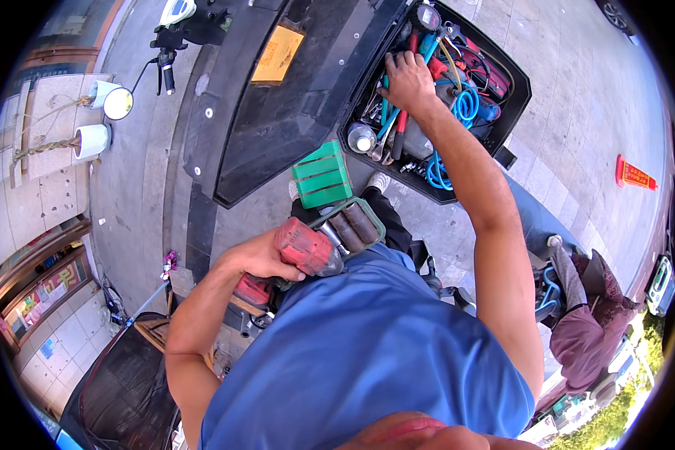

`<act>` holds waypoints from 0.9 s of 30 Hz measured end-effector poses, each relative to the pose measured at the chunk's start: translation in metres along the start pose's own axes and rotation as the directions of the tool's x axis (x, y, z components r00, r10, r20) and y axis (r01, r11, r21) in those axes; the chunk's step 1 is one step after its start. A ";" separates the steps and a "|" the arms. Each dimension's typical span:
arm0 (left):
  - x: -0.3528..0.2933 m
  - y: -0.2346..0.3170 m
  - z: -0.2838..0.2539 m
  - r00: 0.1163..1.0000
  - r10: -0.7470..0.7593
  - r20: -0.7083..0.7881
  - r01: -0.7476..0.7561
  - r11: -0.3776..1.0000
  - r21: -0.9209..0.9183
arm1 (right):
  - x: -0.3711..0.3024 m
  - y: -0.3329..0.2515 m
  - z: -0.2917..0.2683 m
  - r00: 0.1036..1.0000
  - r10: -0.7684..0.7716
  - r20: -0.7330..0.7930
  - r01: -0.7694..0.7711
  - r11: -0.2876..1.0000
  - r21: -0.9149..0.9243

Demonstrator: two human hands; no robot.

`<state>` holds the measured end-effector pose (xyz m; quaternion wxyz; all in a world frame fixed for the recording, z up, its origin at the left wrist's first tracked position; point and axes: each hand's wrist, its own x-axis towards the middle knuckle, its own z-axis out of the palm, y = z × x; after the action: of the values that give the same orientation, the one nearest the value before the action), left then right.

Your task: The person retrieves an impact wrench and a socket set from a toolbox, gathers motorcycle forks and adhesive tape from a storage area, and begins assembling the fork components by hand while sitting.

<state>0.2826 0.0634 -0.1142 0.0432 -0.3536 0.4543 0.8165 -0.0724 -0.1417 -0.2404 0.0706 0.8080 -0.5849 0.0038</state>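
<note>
Nearest is the blue shirt (367, 330) of the wearer. Just beyond its left side, the left hand (261, 256) holds a red power tool (304, 247), its fingers wrapped round the tool and its thumb on the near side. The tool's nose points toward a dark green case (383, 225) with large dark sockets (358, 226), resting at the wearer's lap. Past that is a bright green ribbed panel (322, 177), close to the shoes.

Further out, the right hand (411, 81) reaches into a black box (519, 97), fingers bent downward over the tools; whether they grip anything, I cannot tell. Beside it lie a red-handled tool (400, 131), a coiled blue hose (466, 105), a clear bottle (361, 138) and, at the top, a round gauge (426, 18). The open black lid (307, 90) bears a yellow envelope (277, 54). Farther away are white pots (92, 141) on the left and a red-orange cone (634, 174) on the right.
</note>
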 end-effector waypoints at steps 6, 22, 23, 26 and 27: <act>-0.069 -0.001 -0.025 0.991 -0.031 -0.132 0.025 0.999 -0.047 | -0.030 -0.004 -0.009 0.963 0.048 0.267 -0.093 0.983 0.161; -0.161 -0.051 -0.101 0.985 -0.055 -0.162 0.056 0.998 0.002 | -0.040 -0.145 0.009 0.520 0.850 0.083 -0.809 0.458 0.369; -0.165 -0.053 -0.105 0.986 -0.041 -0.162 0.044 0.999 0.014 | -0.033 -0.151 0.016 0.510 0.859 0.052 -0.825 0.471 0.312; -0.166 -0.060 -0.108 0.978 0.005 -0.210 -0.010 1.000 -0.023 | -0.029 -0.147 0.024 0.485 0.873 -0.049 -0.845 0.482 0.231; -0.166 -0.062 -0.108 0.977 0.022 -0.211 -0.027 1.000 -0.017 | -0.029 -0.141 0.022 0.455 0.888 -0.066 -0.859 0.458 0.228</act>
<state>0.4894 0.0578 -0.0922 -0.0188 -0.4330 0.4525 0.7794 0.0501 -0.0742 -0.2802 0.0442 0.3906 -0.9058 0.1581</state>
